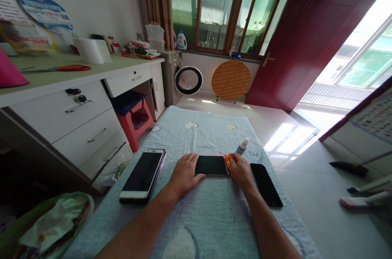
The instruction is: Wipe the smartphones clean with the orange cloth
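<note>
Left forearm (143,222), right forearm (269,220): nearest camera, both on near side of middle phone.
Middle phone (210,165): flat, dark screen up, on cloth-covered bench (214,214), between the hands.
Left hand (185,172): grip closed on middle phone's left end, thumb at near edge.
Right hand (240,169): grip closed, pinching orange cloth (228,161) at middle phone's right end.
Wiping well (judgement): pin left end firmly, don't press hard on glass; cloth looks bunched, so spread it flatter under fingertips; even strokes, edges and corners included; swap holding end so covered part gets done too.
Phones: three counted. Left phone (143,173) left of middle phone, looks thick, case or stack, can't tell. Right phone (266,184) right of middle phone, past right hand.
Spray bottle (242,146): one, beyond middle phone's right end.
Orange cloth count: one.
Hands: two.
</note>
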A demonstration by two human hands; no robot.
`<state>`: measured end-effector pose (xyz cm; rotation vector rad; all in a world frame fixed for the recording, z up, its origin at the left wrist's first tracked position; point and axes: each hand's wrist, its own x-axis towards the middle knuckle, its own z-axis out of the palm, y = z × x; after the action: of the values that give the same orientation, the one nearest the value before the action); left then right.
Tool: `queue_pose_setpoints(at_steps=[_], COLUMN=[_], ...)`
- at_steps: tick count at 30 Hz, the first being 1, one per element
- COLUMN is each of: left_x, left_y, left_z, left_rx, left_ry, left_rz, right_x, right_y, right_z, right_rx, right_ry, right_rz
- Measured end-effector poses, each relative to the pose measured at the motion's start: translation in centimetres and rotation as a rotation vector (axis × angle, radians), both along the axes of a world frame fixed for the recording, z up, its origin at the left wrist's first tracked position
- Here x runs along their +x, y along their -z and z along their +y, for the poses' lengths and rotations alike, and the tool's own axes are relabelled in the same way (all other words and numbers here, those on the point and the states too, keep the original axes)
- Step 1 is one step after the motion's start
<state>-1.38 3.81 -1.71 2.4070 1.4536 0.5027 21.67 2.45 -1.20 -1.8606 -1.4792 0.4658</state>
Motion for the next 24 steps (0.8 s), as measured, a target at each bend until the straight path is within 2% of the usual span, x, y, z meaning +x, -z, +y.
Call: queue_pose_setpoints(at_steps=[8,13,24], left_x=[0.1,0.0,-0.3], left_y=[0.3,0.4,-1.1], left_z=[0.1,0.3,0.2], left_rx=[0.019,0.020,-0.045], left_ry=[-0.036,-0.030,0.021], left_rz=[-0.030,-0.042,-0.030], right_x=[0.4,0.4,0.7], right_y=[-0.4,-0.8,0.7], right_z=[-1.5,-2.6,0.2], right_rx=[-0.116,-0.124,-0.055], right_ry=[-0.029,-0.013,-0.011], right_rz=[0.052,0.055,0.219])
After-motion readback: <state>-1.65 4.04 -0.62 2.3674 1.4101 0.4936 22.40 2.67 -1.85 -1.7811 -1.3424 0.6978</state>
